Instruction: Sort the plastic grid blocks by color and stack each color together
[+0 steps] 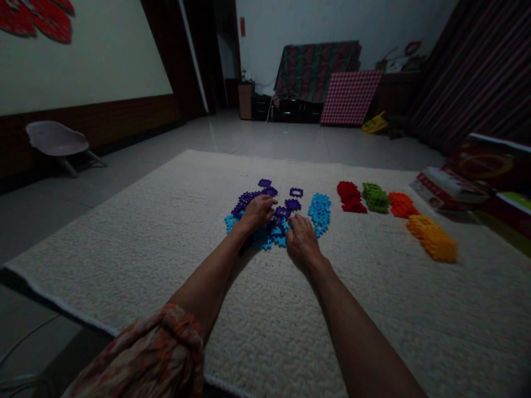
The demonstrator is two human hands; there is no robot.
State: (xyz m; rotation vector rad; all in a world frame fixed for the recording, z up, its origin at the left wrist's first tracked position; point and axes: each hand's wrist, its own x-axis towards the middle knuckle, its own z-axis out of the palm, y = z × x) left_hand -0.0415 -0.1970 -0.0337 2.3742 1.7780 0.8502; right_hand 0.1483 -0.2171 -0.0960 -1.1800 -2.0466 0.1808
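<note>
My left hand [259, 210] reaches over the mixed heap, its fingers apart above the dark purple interlocking plastic pieces [249, 200]. At the heap's right side, my right hand [302, 236] has its fingers curled down; whatever is under the fingertips is hidden. Light blue interlocking pieces [262, 239] lie among the purple ones. Just right of my right hand runs an overlapping row of light blue pieces [319, 211]. Beyond my hands lie a purple frame-shaped piece [296, 189] and a solid purple piece [265, 182].
Sorted rows of red pieces [349, 197], green pieces [375, 198], orange pieces [402, 205] and yellow pieces [432, 237] lie to the right on the cream quilted mat [166, 232]. A white-and-red box [450, 190] stands at the right edge. A small chair [58, 141] is at the left.
</note>
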